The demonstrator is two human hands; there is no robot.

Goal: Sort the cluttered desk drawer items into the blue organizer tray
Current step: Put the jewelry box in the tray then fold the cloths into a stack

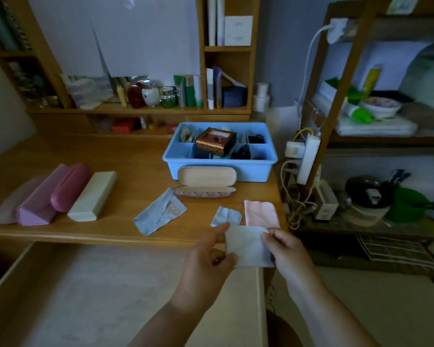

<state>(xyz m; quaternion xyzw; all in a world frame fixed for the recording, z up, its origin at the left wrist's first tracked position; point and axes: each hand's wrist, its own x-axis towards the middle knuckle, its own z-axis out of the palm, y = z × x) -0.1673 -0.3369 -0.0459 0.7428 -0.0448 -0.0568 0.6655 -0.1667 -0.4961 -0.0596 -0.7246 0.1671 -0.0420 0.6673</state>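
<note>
Both hands are pinching the same pale folded cloth [248,247] at the desk's front edge, left hand [207,256] on its left side, right hand [287,249] on its right, over the open drawer [115,291]. On the desk [125,156] right behind it lie a small blue cloth [226,216], a pink cloth [261,213] and a bigger blue cloth [158,214]. An open glasses case [207,180] sits touching the front of the blue tray [219,169], which holds a brown box [216,141]. Four closed cases [58,194] are lined up well off to the left.
</note>
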